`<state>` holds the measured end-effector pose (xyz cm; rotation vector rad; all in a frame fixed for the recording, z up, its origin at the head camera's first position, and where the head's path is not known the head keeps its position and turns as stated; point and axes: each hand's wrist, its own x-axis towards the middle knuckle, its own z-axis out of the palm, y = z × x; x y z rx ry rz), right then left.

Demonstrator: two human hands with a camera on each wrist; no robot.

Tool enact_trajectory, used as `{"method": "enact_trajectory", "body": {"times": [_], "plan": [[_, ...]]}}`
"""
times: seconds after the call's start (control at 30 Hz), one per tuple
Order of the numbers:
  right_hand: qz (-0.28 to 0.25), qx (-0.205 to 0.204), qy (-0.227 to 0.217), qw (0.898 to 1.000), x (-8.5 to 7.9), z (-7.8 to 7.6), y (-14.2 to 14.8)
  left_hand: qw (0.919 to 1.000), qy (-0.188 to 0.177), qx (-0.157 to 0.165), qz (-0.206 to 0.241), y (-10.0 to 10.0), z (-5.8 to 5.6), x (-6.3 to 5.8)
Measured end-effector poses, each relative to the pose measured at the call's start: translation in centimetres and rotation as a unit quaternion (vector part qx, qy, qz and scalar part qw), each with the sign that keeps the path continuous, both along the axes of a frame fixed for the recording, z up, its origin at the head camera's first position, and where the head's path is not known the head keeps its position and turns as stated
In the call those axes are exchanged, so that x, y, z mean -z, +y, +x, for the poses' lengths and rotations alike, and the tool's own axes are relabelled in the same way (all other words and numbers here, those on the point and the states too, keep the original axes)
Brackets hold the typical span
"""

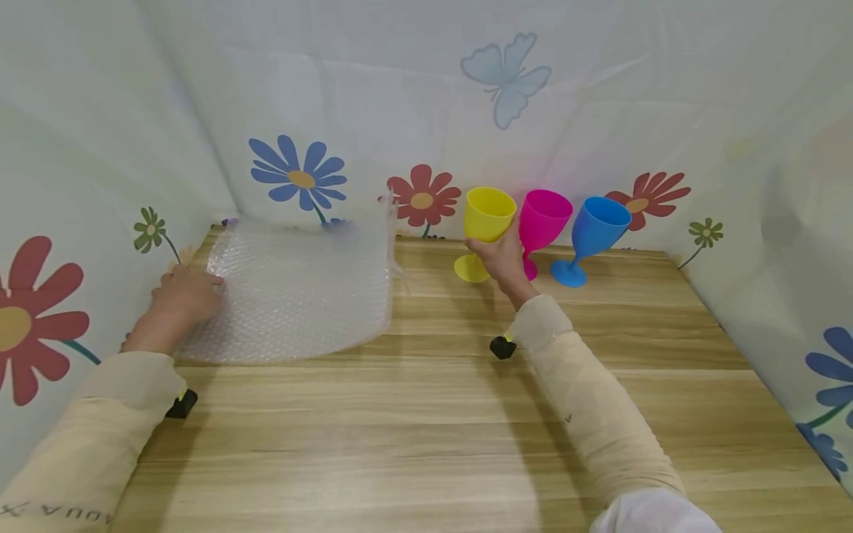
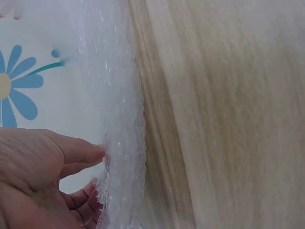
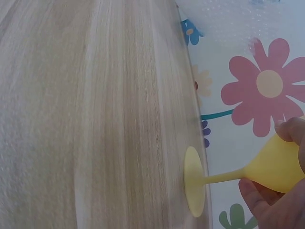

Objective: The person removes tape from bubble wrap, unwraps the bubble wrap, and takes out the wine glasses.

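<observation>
My right hand grips a yellow plastic goblet low around its bowl, from the side. In the right wrist view the thumb and fingers lie against the goblet's bowl, and its round foot is close to the tabletop. A pink goblet stands just right of that hand, partly hidden behind it. Beyond it is a blue goblet. At the left, my left hand holds the side edge of a bubble wrap piece. Thumb and fingers meet the wrap's edge in the left wrist view.
A wooden table lies below, with a white floral cloth hanging behind it and at both sides. The goblets are near the table's back edge. The bubble wrap's back part rises against the cloth.
</observation>
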<state>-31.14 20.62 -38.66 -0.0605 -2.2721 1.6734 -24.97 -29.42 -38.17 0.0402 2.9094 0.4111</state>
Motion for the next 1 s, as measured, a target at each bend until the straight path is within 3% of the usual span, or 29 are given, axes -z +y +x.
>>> {"method": "enact_trajectory", "body": {"times": [0.53, 0.8, 1.0], "plan": [[0.008, -0.013, 0.014, 1.0, 0.1, -0.5, 0.3, 0.9978, 0.05, -0.019, 0.039, -0.4, -0.5, 0.7], [0.009, -0.038, 0.013, 0.999, 0.1, -0.2, 0.6, 0.9832, 0.151, -0.051, 0.088, 0.5, -0.3, 0.4], [0.054, -0.052, -0.031, 0.997, -0.2, 1.5, 1.5, 0.9753, 0.186, -0.055, 0.106, 1.4, 0.6, -0.9]]}}
